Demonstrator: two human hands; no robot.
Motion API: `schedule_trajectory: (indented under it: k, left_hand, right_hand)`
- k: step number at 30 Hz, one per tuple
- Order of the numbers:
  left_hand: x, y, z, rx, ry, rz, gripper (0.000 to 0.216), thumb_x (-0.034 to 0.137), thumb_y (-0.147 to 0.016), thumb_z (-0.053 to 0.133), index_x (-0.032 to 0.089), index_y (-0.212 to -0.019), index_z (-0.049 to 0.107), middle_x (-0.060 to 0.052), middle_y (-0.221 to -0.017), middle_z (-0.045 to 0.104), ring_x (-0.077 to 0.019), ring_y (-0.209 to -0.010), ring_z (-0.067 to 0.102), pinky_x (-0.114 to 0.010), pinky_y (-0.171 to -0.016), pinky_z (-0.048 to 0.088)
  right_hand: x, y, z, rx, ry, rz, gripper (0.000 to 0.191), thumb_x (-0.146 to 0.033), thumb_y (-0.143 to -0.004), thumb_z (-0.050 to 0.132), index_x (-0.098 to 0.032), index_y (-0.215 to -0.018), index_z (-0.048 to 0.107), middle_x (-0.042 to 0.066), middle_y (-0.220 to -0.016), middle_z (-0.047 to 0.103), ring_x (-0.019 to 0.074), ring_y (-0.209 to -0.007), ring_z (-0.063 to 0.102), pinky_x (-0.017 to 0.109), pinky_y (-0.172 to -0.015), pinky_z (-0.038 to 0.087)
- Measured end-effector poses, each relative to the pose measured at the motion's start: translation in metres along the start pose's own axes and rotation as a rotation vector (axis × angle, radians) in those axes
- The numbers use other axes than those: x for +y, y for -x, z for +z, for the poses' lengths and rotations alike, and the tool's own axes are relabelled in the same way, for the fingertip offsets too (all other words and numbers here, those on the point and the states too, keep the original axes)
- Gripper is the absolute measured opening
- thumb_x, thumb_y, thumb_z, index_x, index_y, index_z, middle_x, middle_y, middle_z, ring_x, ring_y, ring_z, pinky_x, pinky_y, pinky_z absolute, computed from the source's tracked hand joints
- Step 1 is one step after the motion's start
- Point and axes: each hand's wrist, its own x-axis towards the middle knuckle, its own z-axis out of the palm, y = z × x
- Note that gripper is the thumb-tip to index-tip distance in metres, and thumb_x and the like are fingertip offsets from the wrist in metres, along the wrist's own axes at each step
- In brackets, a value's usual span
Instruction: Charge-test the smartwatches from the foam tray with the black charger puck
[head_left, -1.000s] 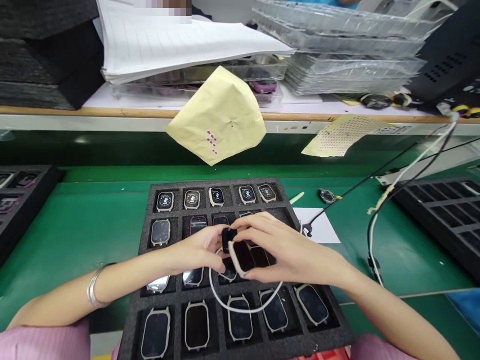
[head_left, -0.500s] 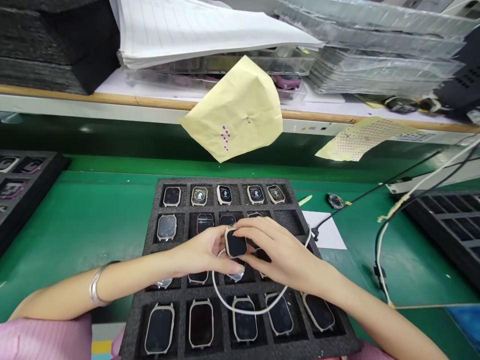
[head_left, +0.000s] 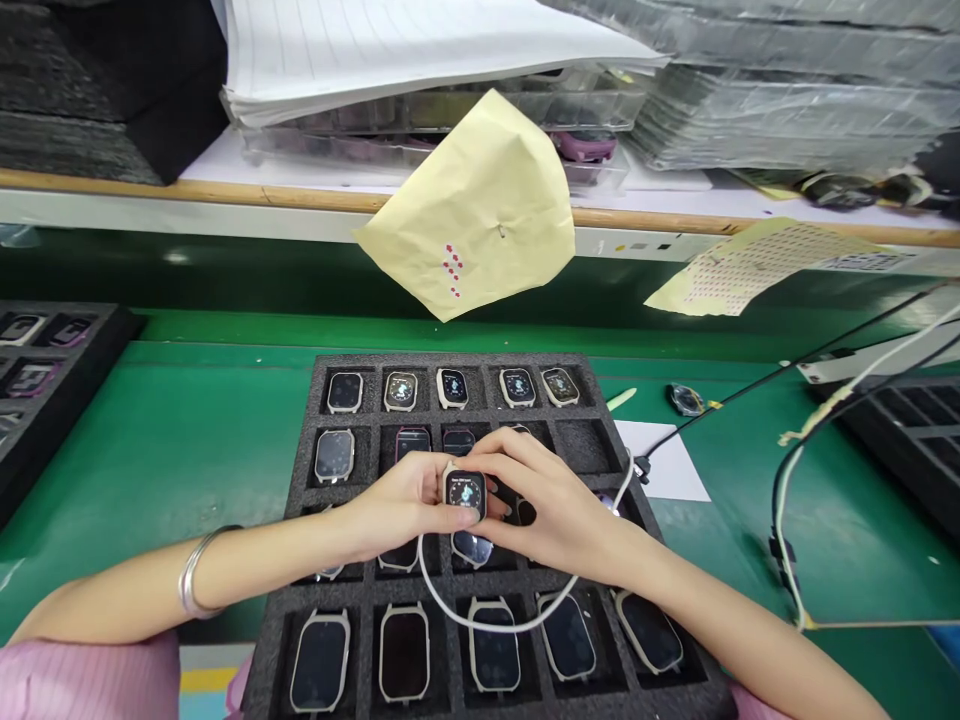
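At the far left edge of the frame a black foam tray [head_left: 71, 345] holds a few watch bodies; the writing on their faces is too small to read. Lower left, a silver bangle [head_left: 191, 585] rings the wrist of the left hand [head_left: 397, 505], whose fingers are curled onto the left side of a small smartwatch body [head_left: 466, 494]. The watch sits at frame centre, held just above the middle rows of a large black foam tray [head_left: 300, 480], screen lit and facing up; its display text is too fine to make out. The right hand [head_left: 551, 500] closes on the watch from the right and top, fingertips pinching its edge. A white cable [head_left: 480, 620] loops below the hands across the lower tray rows. The top tray row carries lit watches, the bottom row dark ones.

Above centre hangs a yellow paper sheet [head_left: 480, 205] with small red dot stickers; no words on it. Behind it lies a stack of lined white paper [head_left: 390, 45]. Upper right, a second yellow sheet [head_left: 750, 265] is printed with rows of tiny marks, unreadable. Right of the tray lie a white slip [head_left: 667, 475] and black and white wires [head_left: 825, 410] on the green mat [head_left: 187, 430].
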Motion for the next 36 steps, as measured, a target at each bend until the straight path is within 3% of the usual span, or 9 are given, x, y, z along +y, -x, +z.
schedule_trajectory:
  k: [5, 14, 19, 27, 36]
  left_hand:
    - [0.0009, 0.0005, -0.0009, -0.016, -0.001, -0.051, 0.029, 0.026, -0.071, 0.080, 0.012, -0.094, 0.070, -0.011, -0.094, 0.075, -0.0215, -0.089, 0.070, -0.029, -0.081, 0.051]
    - [0.0009, -0.0019, -0.0012, -0.029, 0.070, -0.056, 0.030, 0.023, -0.071, 0.080, 0.010, -0.096, 0.069, -0.013, -0.097, 0.075, -0.0221, -0.091, 0.071, -0.028, -0.081, 0.051]
    - [0.0029, -0.0020, -0.0005, -0.037, 0.077, -0.065, 0.029, 0.022, -0.073, 0.078, 0.011, -0.097, 0.069, -0.013, -0.096, 0.075, -0.0210, -0.089, 0.070, -0.029, -0.081, 0.051]
    - [0.0035, 0.0006, -0.0016, -0.047, 0.013, -0.071, 0.035, 0.023, -0.075, 0.077, 0.012, -0.107, 0.067, -0.014, -0.104, 0.074, -0.0246, -0.096, 0.070, -0.032, -0.085, 0.052]
    - [0.0051, 0.0026, 0.0002, -0.019, -0.095, -0.047, 0.032, 0.027, -0.073, 0.079, 0.013, -0.099, 0.066, -0.010, -0.098, 0.074, -0.0232, -0.093, 0.069, -0.033, -0.084, 0.052]
  right_hand:
    - [0.0056, 0.0074, 0.0068, 0.050, -0.053, -0.010, 0.044, -0.015, -0.086, 0.067, -0.022, -0.126, 0.053, 0.010, -0.112, 0.054, 0.0247, -0.104, 0.055, 0.041, -0.087, 0.047]
    - [0.0056, 0.0064, 0.0060, 0.023, -0.068, 0.017, 0.045, -0.017, -0.086, 0.067, -0.022, -0.128, 0.052, 0.010, -0.114, 0.053, 0.0239, -0.106, 0.055, 0.041, -0.090, 0.048]
    - [0.0056, 0.0058, 0.0058, 0.034, -0.003, 0.010, 0.053, -0.032, -0.081, 0.076, -0.017, -0.127, 0.053, 0.011, -0.112, 0.056, 0.0251, -0.102, 0.057, 0.040, -0.086, 0.049]
    - [0.0045, 0.0043, 0.0098, 0.104, 0.043, 0.008, 0.040, -0.032, -0.085, 0.071, -0.017, -0.119, 0.058, 0.011, -0.105, 0.060, 0.0246, -0.096, 0.059, 0.039, -0.081, 0.049]
    - [0.0039, 0.0076, 0.0117, 0.074, 0.113, -0.016, 0.040, -0.032, -0.086, 0.070, -0.016, -0.120, 0.057, 0.012, -0.108, 0.060, 0.0247, -0.096, 0.058, 0.039, -0.082, 0.049]
